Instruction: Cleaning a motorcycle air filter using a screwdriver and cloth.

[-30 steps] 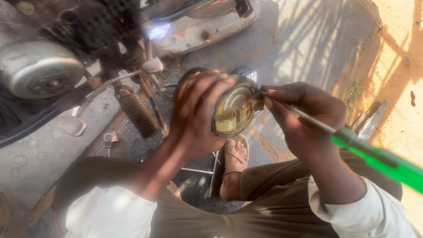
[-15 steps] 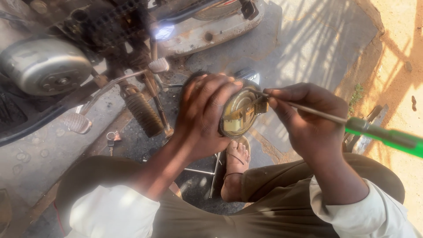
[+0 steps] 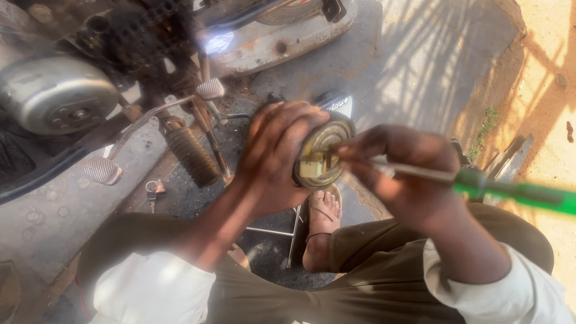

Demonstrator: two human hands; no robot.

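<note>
The left hand (image 3: 273, 159) is wrapped around the rim of a round, brass-coloured metal cap (image 3: 321, 153), fingers closed on it, holding it at centre scene above the sandalled foot (image 3: 321, 219). The right hand (image 3: 399, 171) is clamped on the metal shaft of a green-handled screwdriver (image 3: 480, 186), whose tip meets the cap's face. Far left: a motorcycle engine casing (image 3: 54, 93), a ribbed black rubber footpeg (image 3: 192, 157) and a small bunch of keys (image 3: 153, 189) on the concrete ground (image 3: 408, 66).

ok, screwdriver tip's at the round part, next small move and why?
Probably press the tip in and turn gently. The left hand grips the round part firmly, and the right hand holds the screwdriver with its shaft meeting the part's face.
</note>
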